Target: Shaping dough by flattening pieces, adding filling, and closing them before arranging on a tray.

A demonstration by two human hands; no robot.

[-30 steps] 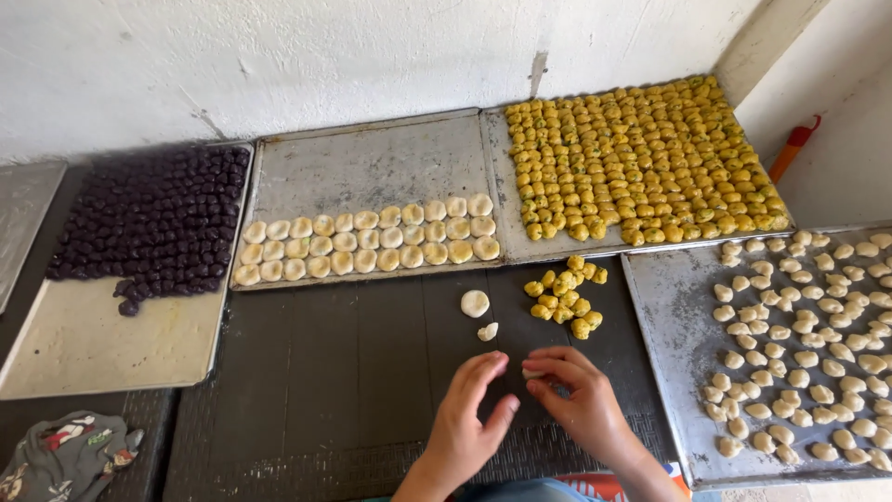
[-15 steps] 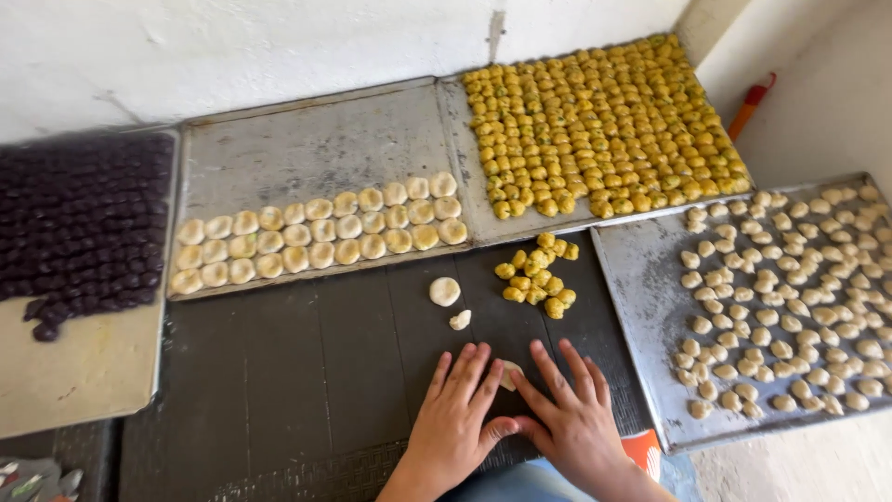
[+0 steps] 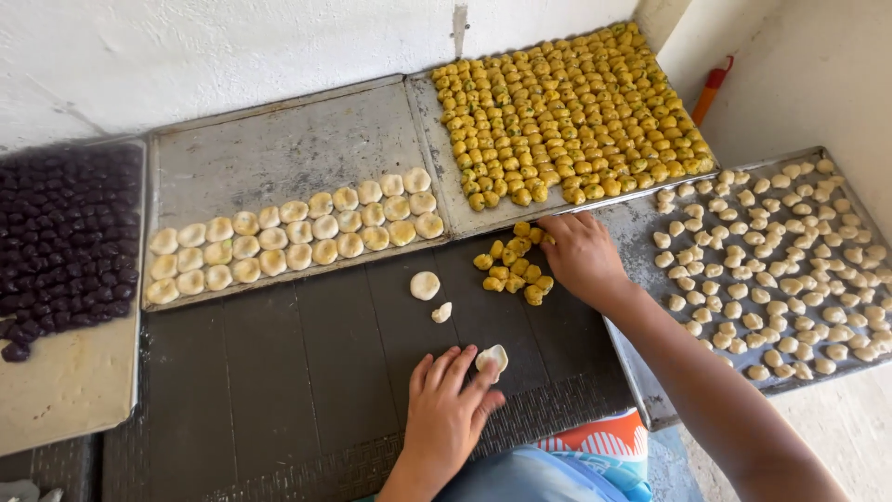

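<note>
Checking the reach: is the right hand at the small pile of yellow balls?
Yes, the right hand touches the pile of yellow balls.

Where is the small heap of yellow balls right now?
In the head view, the heap of yellow balls lies on the dark mat, right of centre, just below the full yellow tray, under the right hand.

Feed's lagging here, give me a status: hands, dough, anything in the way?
Left hand pinching flattened dough piece on dark mat. Right hand on yellow filling balls. Two loose dough pieces between; nothing blocking.
</note>
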